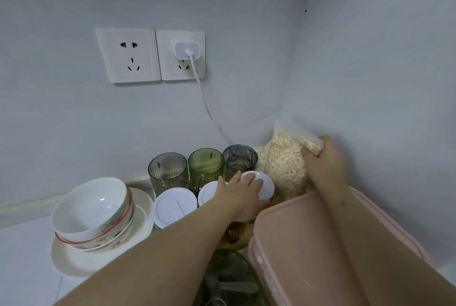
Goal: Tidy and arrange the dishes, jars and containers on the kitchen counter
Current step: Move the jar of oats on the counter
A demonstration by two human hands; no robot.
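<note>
My left hand (243, 196) grips a jar by its white lid (265, 186), fingers over the top and thumb below. Two more white-lidded jars (174, 209) stand just left of it. My right hand (323, 161) holds the top corner of a clear bag of oats (281, 165) that leans in the wall corner. Three ribbed glasses, grey (167, 170), green (206, 165) and grey (240, 158), line the back wall. A stack of white bowls (93, 212) sits on a white plate (140, 226) at the left.
A pink lidded container (308, 244) lies under my right forearm at the front right. A greenish glass dish (229, 278) sits in front of it. A charger (186, 50) is plugged into the wall socket, and its cable (206, 103) runs down behind the glasses.
</note>
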